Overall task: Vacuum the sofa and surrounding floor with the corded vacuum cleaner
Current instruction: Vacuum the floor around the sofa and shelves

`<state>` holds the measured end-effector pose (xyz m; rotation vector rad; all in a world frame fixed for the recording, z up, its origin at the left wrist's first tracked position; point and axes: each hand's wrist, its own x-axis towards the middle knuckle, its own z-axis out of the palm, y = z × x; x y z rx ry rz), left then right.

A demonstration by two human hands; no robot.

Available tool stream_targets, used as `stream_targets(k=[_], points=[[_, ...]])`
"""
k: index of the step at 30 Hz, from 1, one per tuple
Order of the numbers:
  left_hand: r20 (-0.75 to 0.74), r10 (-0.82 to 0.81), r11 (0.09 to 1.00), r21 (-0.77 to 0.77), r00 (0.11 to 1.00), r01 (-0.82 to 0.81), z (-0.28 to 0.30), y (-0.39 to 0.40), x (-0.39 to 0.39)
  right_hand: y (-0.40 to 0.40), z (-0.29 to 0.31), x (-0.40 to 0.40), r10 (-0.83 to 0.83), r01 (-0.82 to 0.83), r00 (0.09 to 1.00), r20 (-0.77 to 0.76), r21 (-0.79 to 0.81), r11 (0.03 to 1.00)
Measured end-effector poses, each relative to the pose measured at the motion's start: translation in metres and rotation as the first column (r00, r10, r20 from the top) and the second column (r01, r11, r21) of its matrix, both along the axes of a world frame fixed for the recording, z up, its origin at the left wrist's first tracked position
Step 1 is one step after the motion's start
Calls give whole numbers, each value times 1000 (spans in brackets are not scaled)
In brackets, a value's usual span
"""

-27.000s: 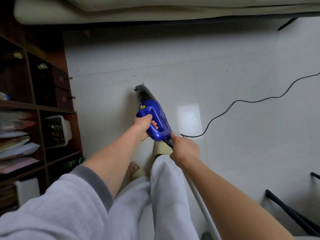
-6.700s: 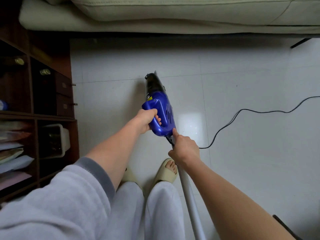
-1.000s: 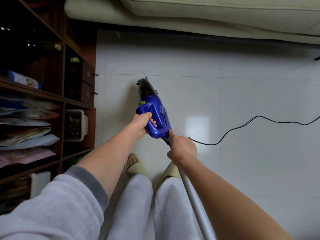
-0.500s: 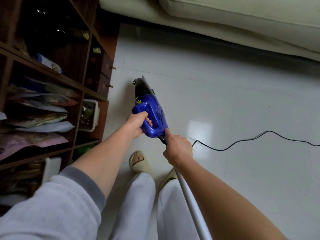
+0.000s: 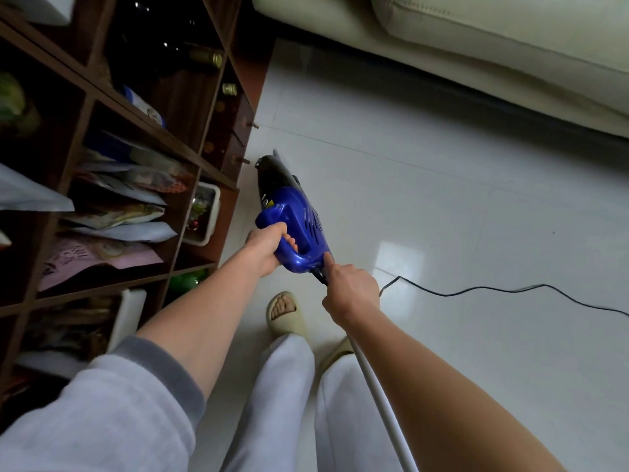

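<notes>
A blue hand-held vacuum cleaner with a dark front end points away from me, its tip close to the foot of the wooden shelf. My left hand grips its blue handle. My right hand is closed at the rear of the vacuum, where the black cord leaves it, and on a white tube that runs back toward me. The cord trails right across the white tiled floor. The cream sofa runs along the top right.
A dark wooden shelf unit full of papers, bottles and a white bin stands on the left, close to the vacuum tip. My feet in beige slippers stand just behind the vacuum. The cord lies loose on the floor to my right.
The view has swung left and tilted, bringing the shelf closer. The vacuum's tip now sits nearer the shelf base. Both hands keep the same hold.
</notes>
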<state>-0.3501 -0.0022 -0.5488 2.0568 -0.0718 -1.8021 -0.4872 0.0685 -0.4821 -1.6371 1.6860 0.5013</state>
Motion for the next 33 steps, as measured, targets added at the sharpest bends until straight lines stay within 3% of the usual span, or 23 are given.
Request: stream_targets(k=[14,33], points=[[-5,4,1000,15,1000,-4,1,1,8,-4,-2,6,31,-31,999,-28,11,999],[-91,-115,992,33,989,119,19,10,-40,18,14,-31,-82,88,993,-89,71,994]])
